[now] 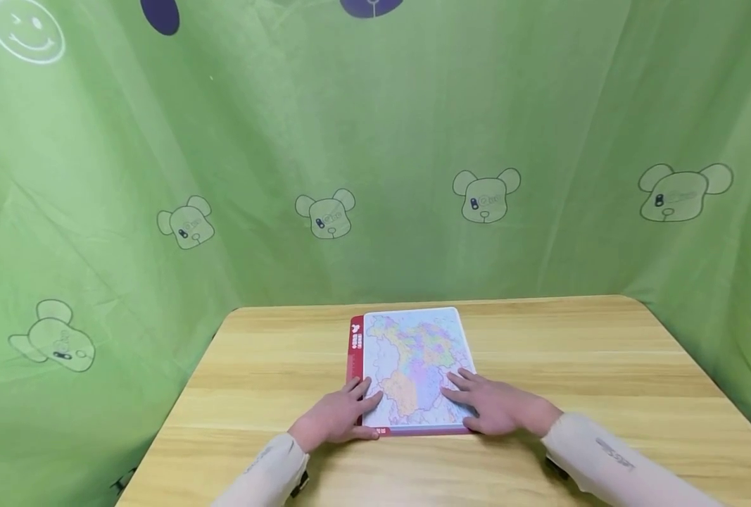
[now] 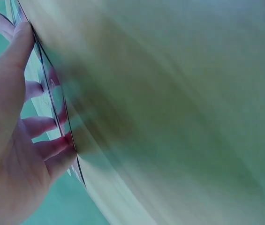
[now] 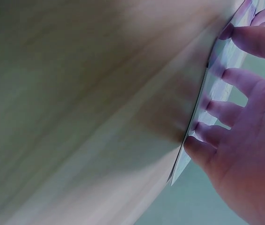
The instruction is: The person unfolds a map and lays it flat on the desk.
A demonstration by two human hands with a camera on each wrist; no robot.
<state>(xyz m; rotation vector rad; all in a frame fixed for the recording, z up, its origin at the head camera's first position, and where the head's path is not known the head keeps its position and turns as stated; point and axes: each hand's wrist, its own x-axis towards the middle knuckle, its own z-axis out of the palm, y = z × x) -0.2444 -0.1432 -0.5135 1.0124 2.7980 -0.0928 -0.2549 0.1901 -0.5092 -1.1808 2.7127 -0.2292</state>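
Observation:
A thin rectangular map board (image 1: 422, 362), printed with pastel-coloured regions, lies flat on a wooden table. Beneath it a red board (image 1: 355, 362) sticks out along the left and near edges, showing white lettering and a small bear mark. My left hand (image 1: 337, 415) rests at the near left corner, its fingers spread over the edge of both boards. At the near right corner, my right hand (image 1: 492, 406) touches the map with spread, fairly straight fingers. The right wrist view shows those fingertips (image 3: 210, 106) on the glossy map surface, close to its edge.
The light wooden table (image 1: 274, 352) reaches out on both sides of the boards. Green curtains (image 1: 407, 246) with printed bear heads stand behind and beside it. Pale sleeves (image 1: 603, 451) cover both forearms, with dark straps near the wrists.

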